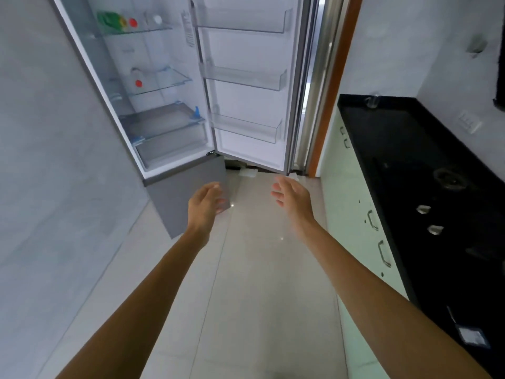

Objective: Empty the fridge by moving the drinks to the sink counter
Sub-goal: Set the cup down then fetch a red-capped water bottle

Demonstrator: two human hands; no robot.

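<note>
While both hands hang empty in front of the open fridge (185, 187), nothing has been picked up: the left hand (206, 199) has its fingers loosely curled round nothing, and the right hand (291, 195) is spread with the palm turned inward. The drinks sit well above and beyond them. A green bottle (110, 21), a red-capped bottle (133, 22) and a white-capped bottle (157, 19) lie close together on the top glass shelf (161, 29), and another bottle with a red cap (138, 79) is on the shelf below.

The likely trouble is in that top row. The bottles are crowded, so pulling one out could knock or roll a neighbour off the smooth glass edge onto the tiled floor (259, 269). They may also be cold and slick with condensation. The carry then passes the open fridge door (246, 149) towards the black counter (396, 138), where a gas burner (449, 179) takes up space. The sink itself is not in view.
</note>
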